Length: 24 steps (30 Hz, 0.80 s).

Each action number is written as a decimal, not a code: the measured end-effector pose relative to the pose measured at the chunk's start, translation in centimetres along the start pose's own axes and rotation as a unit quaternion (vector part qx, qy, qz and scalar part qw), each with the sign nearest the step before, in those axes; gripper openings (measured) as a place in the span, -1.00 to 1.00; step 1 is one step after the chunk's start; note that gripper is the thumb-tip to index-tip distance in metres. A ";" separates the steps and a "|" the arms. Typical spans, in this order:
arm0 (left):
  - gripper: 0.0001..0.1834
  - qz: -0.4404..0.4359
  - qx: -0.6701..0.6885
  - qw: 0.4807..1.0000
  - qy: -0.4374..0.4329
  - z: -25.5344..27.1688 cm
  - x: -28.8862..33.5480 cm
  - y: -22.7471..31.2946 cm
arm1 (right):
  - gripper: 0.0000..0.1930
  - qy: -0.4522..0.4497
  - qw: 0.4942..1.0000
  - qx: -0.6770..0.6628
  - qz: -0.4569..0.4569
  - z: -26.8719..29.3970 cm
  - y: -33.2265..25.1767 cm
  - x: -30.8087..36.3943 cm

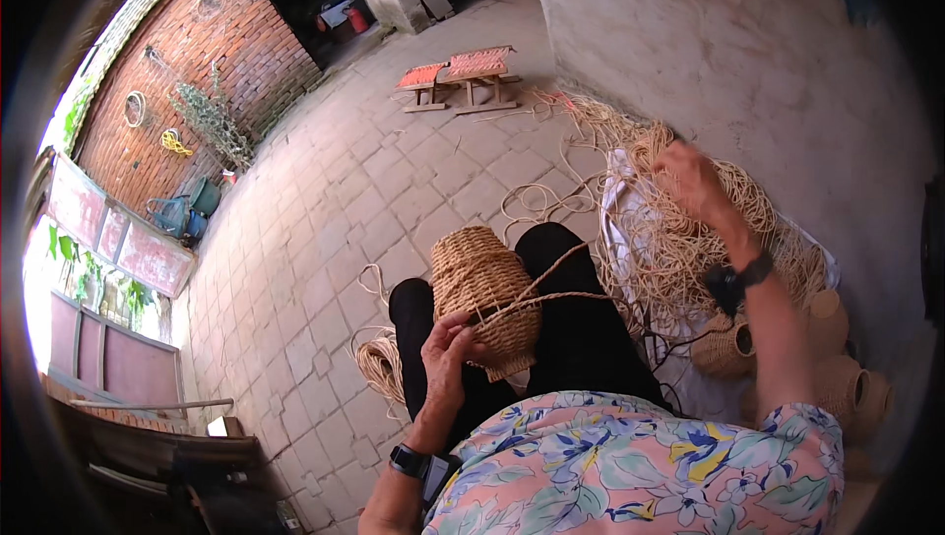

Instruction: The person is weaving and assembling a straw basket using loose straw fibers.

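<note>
A tan woven basket (482, 274) lies tilted across my lap, between my knees. My left hand (451, 356) is closed on its near side, thumb and fingers at the weave where a working strand (566, 295) comes off. This strand runs to the right over my thigh, and another piece of cord slants up beside it. My right arm reaches out to the far right. There my right hand (689, 181) is at the top of a big tangled heap of pale straw cord (728, 215), its fingers curled on the cord.
Several finished woven pots (724, 350) sit at my right, by the plaster wall (728, 53). White sheeting (618, 181) lies under the cord heap. A cord coil (379, 363) rests by my left leg. Two low stools (479, 64) with red woven seats stand ahead on the paved floor (335, 200).
</note>
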<state>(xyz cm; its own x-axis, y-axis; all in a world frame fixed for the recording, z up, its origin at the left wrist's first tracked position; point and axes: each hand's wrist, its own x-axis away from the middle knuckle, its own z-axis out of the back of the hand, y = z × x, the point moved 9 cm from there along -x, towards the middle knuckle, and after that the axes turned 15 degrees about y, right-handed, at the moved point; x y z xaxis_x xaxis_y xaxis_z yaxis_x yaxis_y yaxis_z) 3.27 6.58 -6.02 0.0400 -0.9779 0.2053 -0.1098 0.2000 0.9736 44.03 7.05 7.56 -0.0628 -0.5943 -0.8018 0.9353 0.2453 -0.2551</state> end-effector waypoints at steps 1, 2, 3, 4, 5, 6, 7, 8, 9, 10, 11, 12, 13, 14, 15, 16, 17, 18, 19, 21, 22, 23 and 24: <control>-0.69 0.000 -0.002 1.000 0.008 0.4 0.2 0.0 | -0.89 -0.062 0.992 -0.065 -0.094 -2.5 -0.9 1.4; -0.66 -0.005 -0.006 1.000 0.001 0.1 0.2 0.4 | -0.88 -0.134 0.965 -0.144 -0.173 -4.7 -2.1 3.5; -0.64 -0.012 -0.013 1.000 0.004 0.3 0.2 0.7 | -0.86 -0.205 0.918 -0.231 -0.247 -7.5 -3.9 5.7; -0.64 -0.011 -0.014 1.000 0.005 0.5 0.1 0.8 | -0.82 -0.241 0.903 -0.284 -0.214 -8.2 -7.6 6.4; -0.64 -0.017 -0.032 0.999 -0.008 -0.1 0.0 1.0 | -0.79 -0.295 0.843 -0.341 -0.293 -9.6 -9.1 8.5; -0.63 -0.026 -0.051 0.998 -0.014 -0.3 0.1 1.2 | -0.78 -0.343 0.811 -0.342 -0.328 -10.5 -10.6 9.9; -0.63 -0.026 -0.052 0.998 -0.014 -0.5 0.3 1.2 | -0.77 -0.398 0.775 -0.343 -0.351 -11.3 -11.8 11.1; -0.65 -0.034 -0.052 0.998 -0.002 -0.5 0.4 1.4 | -0.75 -0.417 0.748 -0.356 -0.374 -12.5 -12.4 12.2; -0.67 -0.041 -0.053 0.998 0.013 -0.2 0.6 1.5 | -0.73 -0.399 0.699 -0.410 -0.429 -13.2 -12.9 13.0; -0.67 -0.040 -0.053 0.998 0.016 -0.1 0.7 1.3 | -0.72 -0.377 0.645 -0.460 -0.480 -13.8 -13.3 13.6; -0.68 -0.052 -0.091 0.995 0.003 -0.2 0.7 1.2 | -0.72 -0.378 0.645 -0.459 -0.480 -14.4 -13.6 14.2; -0.70 -0.064 -0.128 0.990 -0.010 -0.3 0.7 1.1 | -0.72 -0.334 0.547 -0.539 -0.547 -15.1 -14.0 14.8; -0.70 -0.063 -0.128 0.990 -0.008 0.0 0.6 1.1 | -0.71 -0.283 0.435 -0.607 -0.602 -15.6 -14.8 15.0; -0.71 -0.054 -0.136 0.989 -0.014 0.2 0.5 0.9 | -0.71 -0.284 0.434 -0.607 -0.601 -15.8 -15.4 15.1; -0.73 -0.046 -0.144 0.988 -0.021 0.0 0.5 0.8 | -0.73 -0.255 0.394 -0.659 -0.588 -15.6 -16.4 14.2; -0.73 -0.046 -0.143 0.988 -0.022 -0.2 0.6 1.1 | -0.74 -0.223 0.351 -0.708 -0.571 -15.3 -17.0 13.3; -0.73 -0.039 -0.125 0.991 -0.022 -0.4 0.7 1.3 | -0.76 -0.225 0.350 -0.723 -0.552 -15.0 -17.5 12.7; -0.73 -0.032 -0.108 0.993 -0.022 -0.6 0.8 1.6 | -0.76 -0.224 0.351 -0.722 -0.552 -15.2 -17.3 12.7; -0.73 -0.032 -0.108 0.993 -0.022 -0.7 0.8 1.8 | -0.76 -0.244 0.375 -0.712 -0.540 -15.6 -17.2 12.8; -0.72 -0.044 -0.109 0.993 -0.010 -0.7 0.7 2.3 | -0.77 -0.264 0.399 -0.701 -0.528 -15.7 -17.4 13.0; -0.72 -0.044 -0.109 0.993 -0.009 -0.7 0.7 2.2 | -0.79 -0.231 0.630 -0.581 -0.461 -15.3 -15.6 12.1; -0.71 -0.052 -0.118 0.992 -0.010 -0.6 0.6 2.0 | -0.78 -0.180 0.814 -0.418 -0.361 -14.0 -14.4 10.9; -0.71 -0.059 -0.128 0.990 -0.013 -0.6 0.4 1.9 | -0.78 -0.180 0.814 -0.418 -0.361 -13.9 -14.4 11.0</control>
<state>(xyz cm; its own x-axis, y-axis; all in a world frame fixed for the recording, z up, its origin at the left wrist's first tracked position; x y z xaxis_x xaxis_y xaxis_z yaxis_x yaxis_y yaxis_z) 3.66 6.58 -4.08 0.0112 -0.9960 0.0883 0.1496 0.0890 0.9847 25.05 7.66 -5.12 -0.2448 -0.9636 -0.1071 0.1265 0.0778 -0.9889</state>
